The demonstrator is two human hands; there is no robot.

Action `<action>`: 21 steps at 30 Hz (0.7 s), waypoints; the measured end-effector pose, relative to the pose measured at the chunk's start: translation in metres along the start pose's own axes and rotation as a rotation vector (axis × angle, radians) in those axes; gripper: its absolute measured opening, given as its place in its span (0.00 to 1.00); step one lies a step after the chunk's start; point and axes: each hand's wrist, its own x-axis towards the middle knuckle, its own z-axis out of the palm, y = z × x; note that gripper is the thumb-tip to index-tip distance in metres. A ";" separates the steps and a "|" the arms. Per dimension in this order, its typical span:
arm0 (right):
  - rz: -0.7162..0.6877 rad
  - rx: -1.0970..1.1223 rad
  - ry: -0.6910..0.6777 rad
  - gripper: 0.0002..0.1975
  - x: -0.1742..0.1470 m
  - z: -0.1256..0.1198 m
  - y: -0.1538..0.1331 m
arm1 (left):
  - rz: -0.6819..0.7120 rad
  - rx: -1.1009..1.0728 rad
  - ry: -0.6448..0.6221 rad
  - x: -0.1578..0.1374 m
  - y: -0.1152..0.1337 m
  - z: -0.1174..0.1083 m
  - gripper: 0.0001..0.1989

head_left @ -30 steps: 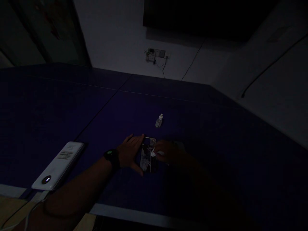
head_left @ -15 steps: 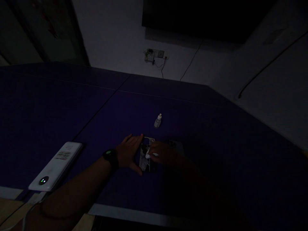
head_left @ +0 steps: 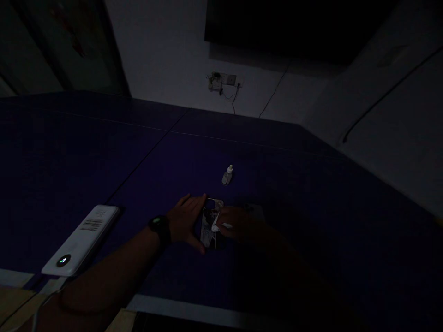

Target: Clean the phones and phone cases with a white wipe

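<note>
Right hand [head_left: 236, 221] farther left, over patterned case [head_left: 208, 235]

On the left wrist [head_left: 172, 229] sits a near-black watch [head_left: 160, 224], its case rounded and its dial [head_left: 158, 220] faintly lit green, with a broad strap [head_left: 166, 236] of the same dark tone running to the near side. The left hand [head_left: 187, 219] and left forearm [head_left: 121, 263] are bare, and across the near end of that forearm curves a thin, dark line [head_left: 83, 313], too dim to tell whether it is a cord or a shadow. The right hand [head_left: 235, 221] is bare too, while the right forearm [head_left: 273, 237] fades into darkness, its near part too dim to make out
</note>
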 end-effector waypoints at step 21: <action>-0.053 -0.088 -0.036 0.08 0.021 0.011 -0.032 | -0.003 0.004 -0.020 0.000 0.001 -0.001 0.75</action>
